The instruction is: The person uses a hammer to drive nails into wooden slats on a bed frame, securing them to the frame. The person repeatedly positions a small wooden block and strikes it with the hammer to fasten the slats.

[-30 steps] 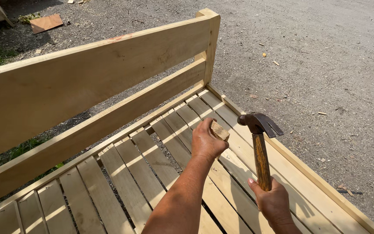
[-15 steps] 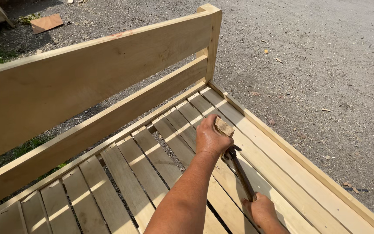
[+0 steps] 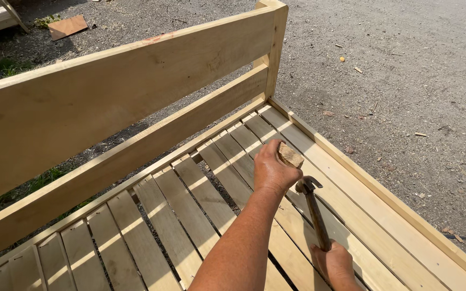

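Head view, looking down over a pale wooden slatted bench (image 3: 152,226) set outdoors. Nearest the camera, at the bottom edge, the right hand (image 3: 334,265) is closed in a fist around the lower end of a hammer with a brown wooden handle and dark metal claw head (image 3: 313,210); the handle rises away from the hand and the head lies low over the seat slats, just beside the left wrist. Whether the head touches the wood cannot be told. A little farther on, the bare left forearm runs up from the bottom of the frame to the left hand (image 3: 272,171), which is curled over a small rough block of tan wood (image 3: 290,155), fingers wrapped on it and pressing it down against the slats near the right end of the seat. The block shows only at its right side past the knuckles. Beyond the hands, the slats run on to the corner where a light wooden upright post (image 3: 276,48) stands, and two broad pale planks forming the backrest (image 3: 109,97) stretch leftward from it. A long pale front rail (image 3: 405,215) borders the seat on the right. Farther off lies grey gravel ground (image 3: 405,64) strewn with small wood chips, and at the top left a flat brown scrap of board (image 3: 67,27) rests on the dirt.
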`<state>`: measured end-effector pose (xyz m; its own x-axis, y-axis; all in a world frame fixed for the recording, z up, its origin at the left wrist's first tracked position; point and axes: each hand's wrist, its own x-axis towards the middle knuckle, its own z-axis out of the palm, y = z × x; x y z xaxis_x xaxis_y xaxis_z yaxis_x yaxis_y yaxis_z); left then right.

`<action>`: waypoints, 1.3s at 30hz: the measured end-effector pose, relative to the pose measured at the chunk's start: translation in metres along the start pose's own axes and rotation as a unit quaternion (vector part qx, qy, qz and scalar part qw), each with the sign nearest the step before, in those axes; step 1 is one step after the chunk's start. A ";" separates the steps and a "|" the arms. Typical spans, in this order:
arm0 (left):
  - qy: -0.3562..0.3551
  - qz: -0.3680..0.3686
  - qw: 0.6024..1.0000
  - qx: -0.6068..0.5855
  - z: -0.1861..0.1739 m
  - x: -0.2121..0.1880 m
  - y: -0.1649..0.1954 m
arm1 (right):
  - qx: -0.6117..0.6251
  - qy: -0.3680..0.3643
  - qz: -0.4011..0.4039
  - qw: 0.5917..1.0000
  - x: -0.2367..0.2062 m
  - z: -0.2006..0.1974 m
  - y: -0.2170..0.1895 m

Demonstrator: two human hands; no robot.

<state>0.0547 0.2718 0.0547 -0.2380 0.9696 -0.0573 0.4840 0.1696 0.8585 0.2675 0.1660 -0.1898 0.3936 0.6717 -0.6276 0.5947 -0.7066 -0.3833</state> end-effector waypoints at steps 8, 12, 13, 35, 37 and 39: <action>-0.006 -0.015 1.000 -0.007 0.001 0.000 0.003 | -0.052 0.002 -0.029 0.998 -0.008 -0.002 -0.020; -0.022 -0.026 0.999 0.004 -0.001 -0.002 0.005 | 0.025 0.021 -0.050 0.998 -0.009 -0.003 -0.031; -0.023 -0.029 0.999 0.006 -0.001 -0.002 0.005 | 0.074 0.037 -0.073 0.994 -0.011 -0.004 -0.031; 0.008 0.010 1.000 -0.001 0.000 -0.004 0.000 | -0.041 -0.019 -0.009 0.999 -0.019 -0.030 -0.049; -0.006 -0.005 1.000 -0.001 -0.001 -0.006 0.003 | 0.039 0.024 -0.059 0.997 -0.030 -0.028 -0.054; -0.029 -0.031 0.999 -0.003 -0.001 -0.007 0.006 | 0.062 0.023 -0.058 0.996 -0.042 -0.025 -0.054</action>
<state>0.0581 0.2653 0.0610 -0.2183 0.9658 -0.1401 0.4642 0.2291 0.8556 0.2367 0.1817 -0.1258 0.3601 0.7579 -0.5440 0.5477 -0.6438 -0.5344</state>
